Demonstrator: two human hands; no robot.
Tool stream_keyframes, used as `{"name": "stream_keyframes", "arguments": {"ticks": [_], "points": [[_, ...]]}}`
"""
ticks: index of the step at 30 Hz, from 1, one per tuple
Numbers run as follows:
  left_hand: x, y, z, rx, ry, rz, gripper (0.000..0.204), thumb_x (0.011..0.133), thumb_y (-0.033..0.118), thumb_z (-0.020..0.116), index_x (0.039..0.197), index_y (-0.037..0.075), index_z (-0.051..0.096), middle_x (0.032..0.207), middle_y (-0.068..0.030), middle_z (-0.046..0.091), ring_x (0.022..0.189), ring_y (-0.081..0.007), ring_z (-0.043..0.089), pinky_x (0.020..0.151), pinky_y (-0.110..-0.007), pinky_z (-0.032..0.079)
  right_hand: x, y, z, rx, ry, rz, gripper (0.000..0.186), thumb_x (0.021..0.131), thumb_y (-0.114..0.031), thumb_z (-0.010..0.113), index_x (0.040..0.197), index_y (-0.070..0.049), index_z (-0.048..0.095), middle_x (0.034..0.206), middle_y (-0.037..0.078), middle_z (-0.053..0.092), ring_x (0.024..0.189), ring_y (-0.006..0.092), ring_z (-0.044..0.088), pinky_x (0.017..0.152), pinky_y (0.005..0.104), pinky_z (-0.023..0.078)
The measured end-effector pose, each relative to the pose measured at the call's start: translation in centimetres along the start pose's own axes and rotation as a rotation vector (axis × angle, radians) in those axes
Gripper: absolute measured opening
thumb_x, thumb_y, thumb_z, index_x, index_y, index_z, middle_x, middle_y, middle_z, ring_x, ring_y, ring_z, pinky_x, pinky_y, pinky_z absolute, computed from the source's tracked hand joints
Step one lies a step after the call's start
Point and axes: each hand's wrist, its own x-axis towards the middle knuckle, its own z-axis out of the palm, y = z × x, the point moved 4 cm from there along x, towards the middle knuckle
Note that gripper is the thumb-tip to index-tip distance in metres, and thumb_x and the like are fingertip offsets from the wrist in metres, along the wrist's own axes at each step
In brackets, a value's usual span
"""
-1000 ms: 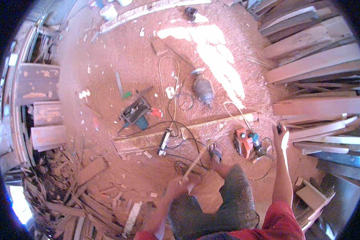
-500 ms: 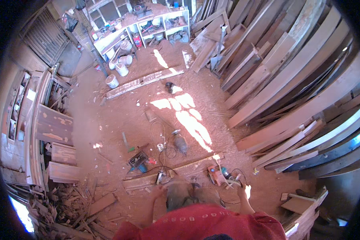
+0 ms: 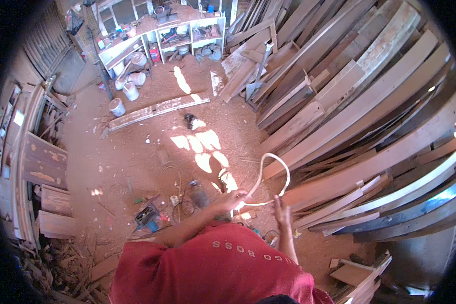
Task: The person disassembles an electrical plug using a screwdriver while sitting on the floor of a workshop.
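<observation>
A pale, bendy cord (image 3: 288, 172) stands up in a wide loop in front of me. My left hand (image 3: 235, 199) reaches across my body, fingers closed around one side of the loop. My right hand (image 3: 282, 214) is raised at the loop's lower right, its fingers stretched out and the cord passing by the fingertips. Whether those fingers touch it I cannot tell. My red shirt hides the cord's lower run and most of the ground close to me.
Left of my arm lie a dark power tool (image 3: 147, 216) and a rounded grey object (image 3: 199, 194) with thin cables. Long boards (image 3: 339, 126) lean along the right. A beam (image 3: 159, 112) crosses the dusty floor before buckets (image 3: 117, 107) and white shelves (image 3: 191, 35). Scrap wood is heaped lower left.
Both hands have risen from low beside my knees. My left hand has swung rightward and taken hold of the cord, now lifted in a loop. My body leans forward, covering the red tool.
</observation>
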Motion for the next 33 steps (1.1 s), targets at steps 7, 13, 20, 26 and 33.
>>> {"name": "stream_keyframes", "arguments": {"ticks": [7,13,20,26,33], "points": [[17.6,7.8,-7.5,0.531,-0.344,0.253,0.036,0.094,0.041,0.052,0.104,0.009,0.067,0.094,-0.0195,0.067,0.090,-0.0328,0.066,0.080,-0.047,0.050,23.9,2.1,7.2,1.129,-0.172,0.442,0.026,0.093,-0.031,0.054,0.092,-0.006,0.063,0.082,0.006,0.063,0.064,0.0183,0.057,0.056,0.0331,0.051],[25.6,-5.6,-27.2,0.548,-0.002,0.046,0.035,0.092,0.035,0.053,0.101,0.005,0.070,0.103,-0.0169,0.068,0.097,-0.0334,0.064,0.086,-0.045,0.050,34.0,2.6,-2.7,0.911,0.452,0.342,0.027,0.097,-0.023,0.049,0.115,-0.008,0.061,0.091,0.012,0.064,0.073,0.0259,0.065,0.058,0.0436,0.058],[16.4,-21.7,-43.8,0.445,0.506,-0.511,0.034,0.092,0.028,0.052,0.100,-0.001,0.068,0.105,-0.0237,0.066,0.096,-0.0347,0.065,0.083,-0.044,0.051,44.3,-3.1,2.8,0.776,0.450,0.519,0.023,0.092,-0.024,0.053,0.108,-0.007,0.057,0.091,0.010,0.063,0.069,0.0269,0.065,0.053,0.0400,0.057],[8.7,-31.1,-44.0,0.448,0.515,-1.048,0.043,0.095,0.040,0.049,0.101,0.004,0.070,0.101,-0.0296,0.065,0.097,-0.0439,0.064,0.082,-0.051,0.051,57.2,-15.0,16.1,0.445,0.159,0.471,0.029,0.096,-0.029,0.053,0.118,-0.010,0.052,0.095,0.011,0.068,0.070,0.0247,0.068,0.050,0.0393,0.055],[23.5,-33.4,-51.6,0.391,0.280,-1.074,0.018,0.091,0.022,0.061,0.095,0.007,0.070,0.083,-0.0092,0.067,0.078,-0.0220,0.061,0.069,-0.039,0.048,75.9,-27.8,32.7,-0.214,-0.355,0.205,0.022,0.095,-0.024,0.054,0.107,-0.006,0.058,0.086,0.013,0.072,0.066,0.0227,0.070,0.053,0.0394,0.056]]}}
